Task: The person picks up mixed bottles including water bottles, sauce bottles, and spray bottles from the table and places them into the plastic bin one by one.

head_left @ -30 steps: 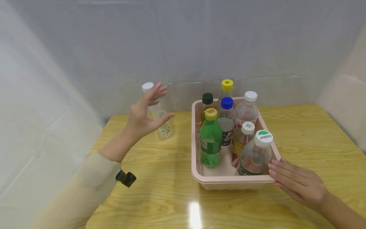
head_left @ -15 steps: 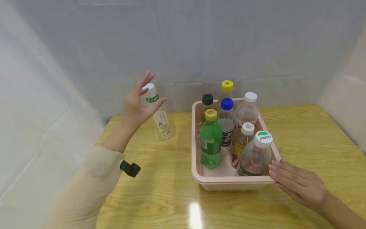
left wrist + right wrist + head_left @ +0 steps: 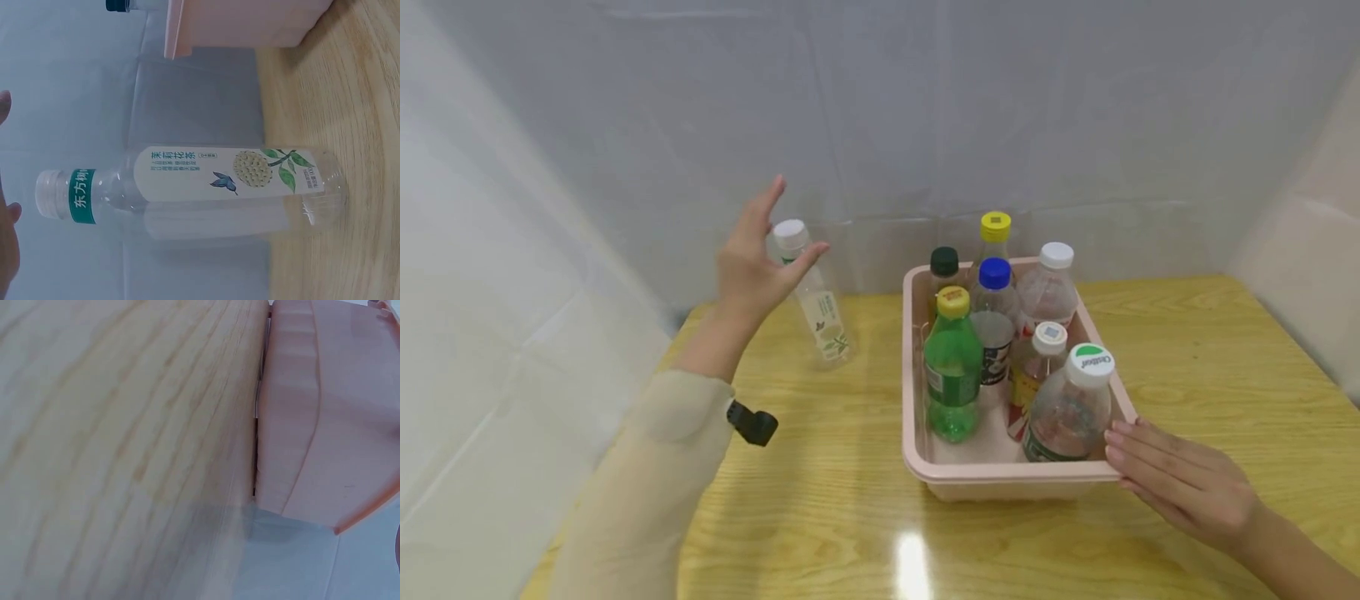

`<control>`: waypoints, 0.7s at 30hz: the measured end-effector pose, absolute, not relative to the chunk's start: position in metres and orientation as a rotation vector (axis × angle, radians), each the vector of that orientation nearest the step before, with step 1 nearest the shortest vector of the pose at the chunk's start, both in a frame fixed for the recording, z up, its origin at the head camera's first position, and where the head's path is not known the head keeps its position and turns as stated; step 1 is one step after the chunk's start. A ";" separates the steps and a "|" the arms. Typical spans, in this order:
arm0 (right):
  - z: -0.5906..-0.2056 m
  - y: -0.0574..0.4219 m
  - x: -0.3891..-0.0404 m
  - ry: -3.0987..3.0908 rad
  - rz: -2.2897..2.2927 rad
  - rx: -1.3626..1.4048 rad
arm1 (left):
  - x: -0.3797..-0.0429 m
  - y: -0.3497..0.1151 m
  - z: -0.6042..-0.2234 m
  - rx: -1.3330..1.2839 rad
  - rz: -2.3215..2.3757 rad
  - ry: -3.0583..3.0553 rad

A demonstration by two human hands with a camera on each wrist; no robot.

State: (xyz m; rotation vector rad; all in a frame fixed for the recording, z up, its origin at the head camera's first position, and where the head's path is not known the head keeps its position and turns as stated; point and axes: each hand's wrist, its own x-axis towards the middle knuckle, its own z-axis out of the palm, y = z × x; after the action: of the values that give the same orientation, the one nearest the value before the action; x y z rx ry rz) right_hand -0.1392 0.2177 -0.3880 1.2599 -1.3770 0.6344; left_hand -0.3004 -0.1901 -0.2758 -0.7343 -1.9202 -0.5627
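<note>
A clear plastic bottle (image 3: 822, 312) with a white cap, green neck band and flower label stands on the table to the left of the basin; the left wrist view shows the bottle (image 3: 219, 194) from the side. My left hand (image 3: 748, 258) is beside its cap and neck, thumb and fingers spread apart; I cannot tell whether they touch it. My right hand (image 3: 1187, 483) rests with straight fingers against the near right corner of a pink plastic basin (image 3: 1022, 473). Inside the basin stand several bottles, among them a green bottle (image 3: 953, 371) with a yellow cap.
The wooden table (image 3: 820, 500) meets a grey sheet (image 3: 880, 125) hung behind it. Also in the basin are a blue-capped bottle (image 3: 994, 321) and a large clear bottle (image 3: 1067, 412) with a white and green cap. Pale sheeting (image 3: 512, 250) hangs at the left.
My left hand has moved left and slightly up, from in front of the bottle to beside its cap. My right hand and the basin stay in place.
</note>
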 end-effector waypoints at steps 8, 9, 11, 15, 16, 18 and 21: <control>-0.387 0.218 -0.139 -1.369 0.633 1.264 | -0.306 -0.194 -0.282 -0.598 -0.663 -2.122; -0.387 0.218 -0.139 -1.370 0.634 1.263 | -0.306 -0.194 -0.283 -0.574 -0.678 -2.165; -0.387 0.219 -0.139 -1.368 0.635 1.262 | -0.307 -0.194 -0.284 -0.524 -0.709 -2.250; -0.387 0.219 -0.139 -1.366 0.637 1.263 | -0.310 -0.194 -0.286 -0.431 -0.761 -2.384; -0.387 0.219 -0.139 -1.366 0.636 1.264 | -0.310 -0.193 -0.286 -0.414 -0.785 -2.402; -0.387 0.220 -0.138 -1.370 0.636 1.268 | -0.311 -0.193 -0.287 -0.383 -0.844 -2.429; -0.387 0.219 -0.138 -1.372 0.637 1.278 | -0.312 -0.195 -0.289 -0.360 -0.938 -2.447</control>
State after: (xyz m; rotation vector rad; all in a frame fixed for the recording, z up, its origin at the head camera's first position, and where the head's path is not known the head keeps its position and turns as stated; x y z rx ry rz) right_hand -0.1380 0.2193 -0.3868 1.2779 -1.3720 0.6375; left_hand -0.3115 -0.1947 -0.2885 -0.3604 -2.4469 -0.9383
